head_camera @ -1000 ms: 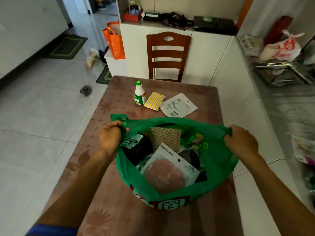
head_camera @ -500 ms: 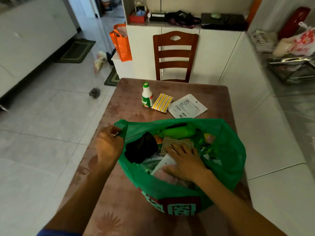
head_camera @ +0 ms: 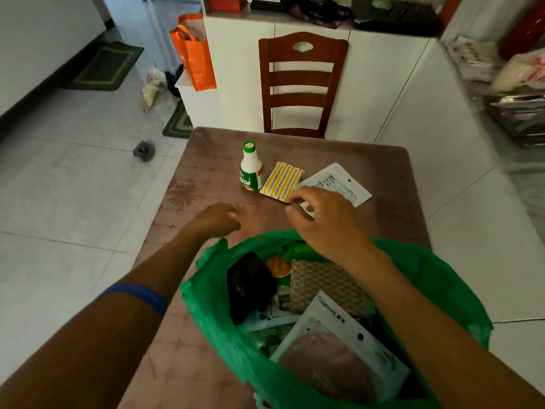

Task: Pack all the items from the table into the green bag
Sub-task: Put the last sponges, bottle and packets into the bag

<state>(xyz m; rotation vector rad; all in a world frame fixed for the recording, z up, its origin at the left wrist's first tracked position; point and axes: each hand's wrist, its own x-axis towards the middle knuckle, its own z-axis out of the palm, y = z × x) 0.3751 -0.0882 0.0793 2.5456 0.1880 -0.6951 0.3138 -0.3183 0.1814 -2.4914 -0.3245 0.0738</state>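
Observation:
The green bag (head_camera: 212,296) stands open at the near edge of the brown table (head_camera: 383,184), holding several items, among them a white pouch with a pink disc (head_camera: 342,349), a woven beige pad and a black object. Beyond it on the table stand a small white bottle with a green cap (head_camera: 251,169), a yellow striped packet (head_camera: 283,180) and a flat white pouch (head_camera: 342,181). My right hand (head_camera: 321,219) hovers with fingers apart over the near corner of the white pouch. My left hand (head_camera: 219,218) hangs loosely curled above the table, holding nothing.
A wooden chair (head_camera: 300,84) stands at the table's far end against white cabinets. An orange bag (head_camera: 194,51) sits on a low white unit to the left. A cluttered counter runs along the right. Tiled floor lies to the left.
My left hand has let go of the bag's rim and moved forward over the table. My right hand has come out of the bag and reached toward the white pouch.

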